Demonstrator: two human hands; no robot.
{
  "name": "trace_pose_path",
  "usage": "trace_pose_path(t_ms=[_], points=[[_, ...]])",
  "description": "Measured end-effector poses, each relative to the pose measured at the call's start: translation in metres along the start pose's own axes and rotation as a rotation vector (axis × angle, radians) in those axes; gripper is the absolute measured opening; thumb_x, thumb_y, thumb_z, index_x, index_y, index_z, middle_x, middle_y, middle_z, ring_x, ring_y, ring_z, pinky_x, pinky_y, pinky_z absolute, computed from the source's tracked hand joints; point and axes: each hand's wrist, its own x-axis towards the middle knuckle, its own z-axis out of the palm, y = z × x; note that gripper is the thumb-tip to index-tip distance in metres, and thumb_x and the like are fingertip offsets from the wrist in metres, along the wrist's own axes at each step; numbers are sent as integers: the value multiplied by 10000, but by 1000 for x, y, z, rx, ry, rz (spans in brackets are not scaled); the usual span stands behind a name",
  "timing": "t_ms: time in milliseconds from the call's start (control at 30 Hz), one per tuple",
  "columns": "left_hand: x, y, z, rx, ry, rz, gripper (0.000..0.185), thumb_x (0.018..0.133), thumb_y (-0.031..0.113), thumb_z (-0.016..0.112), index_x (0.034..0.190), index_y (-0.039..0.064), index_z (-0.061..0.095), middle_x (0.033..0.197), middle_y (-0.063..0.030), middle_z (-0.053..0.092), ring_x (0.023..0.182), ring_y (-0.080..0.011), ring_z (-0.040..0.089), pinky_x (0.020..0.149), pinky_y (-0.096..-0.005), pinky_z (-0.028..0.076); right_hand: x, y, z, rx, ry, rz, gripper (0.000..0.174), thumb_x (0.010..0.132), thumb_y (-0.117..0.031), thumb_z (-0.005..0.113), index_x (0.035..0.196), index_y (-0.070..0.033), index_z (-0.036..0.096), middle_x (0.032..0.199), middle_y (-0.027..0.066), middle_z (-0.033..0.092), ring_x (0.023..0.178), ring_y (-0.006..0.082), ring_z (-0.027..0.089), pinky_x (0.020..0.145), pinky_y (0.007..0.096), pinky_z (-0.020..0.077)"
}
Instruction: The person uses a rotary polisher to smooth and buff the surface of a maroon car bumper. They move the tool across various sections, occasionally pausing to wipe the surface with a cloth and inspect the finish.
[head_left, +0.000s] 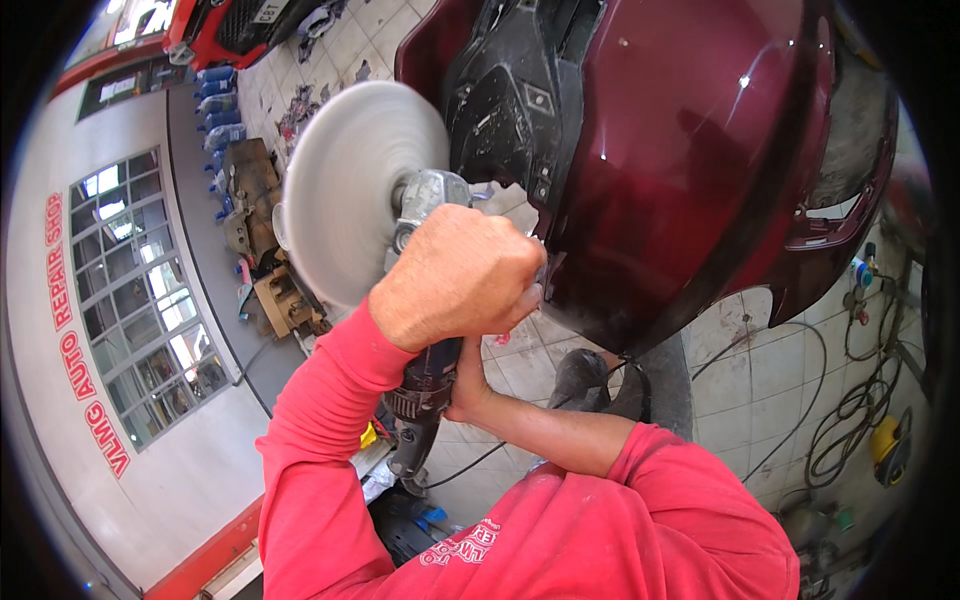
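An angle polisher (429, 375) with a large round white pad (356, 195) is held in front of me; the pad's face looks streaked, as if spinning. My left hand (461, 274) is closed in a fist at the polisher's metal head, its grip partly hidden. Lower down, my right hand (469, 382) wraps the dark body from the right side, mostly hidden by the tool and left forearm. A glossy dark red car bumper cover (660, 165) with black plastic inner parts stands to the right of the pad. Whether the pad touches it, I cannot tell.
A black cord (480, 459) runs from the polisher. Coiled cables or hoses (847, 420) and a yellow-and-black tool (889, 450) lie on the tiled floor (780, 416) at right. Blue bottles (217, 101) and a cardboard box (279, 300) line the wall at left. A red car (217, 37) is beyond.
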Motion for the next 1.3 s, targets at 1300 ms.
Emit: trace_pose_path(t_ms=[1300], points=[[27,-31,-60,131,77,142,217,736,243,798,741,38,728,723,-191,709,739,-408,735,672,-481,597,46,-27,79,124,-213,-134,1196,818,-1056,268,1575,-155,481,1580,86,558,1448,287,552,1190,517,462]])
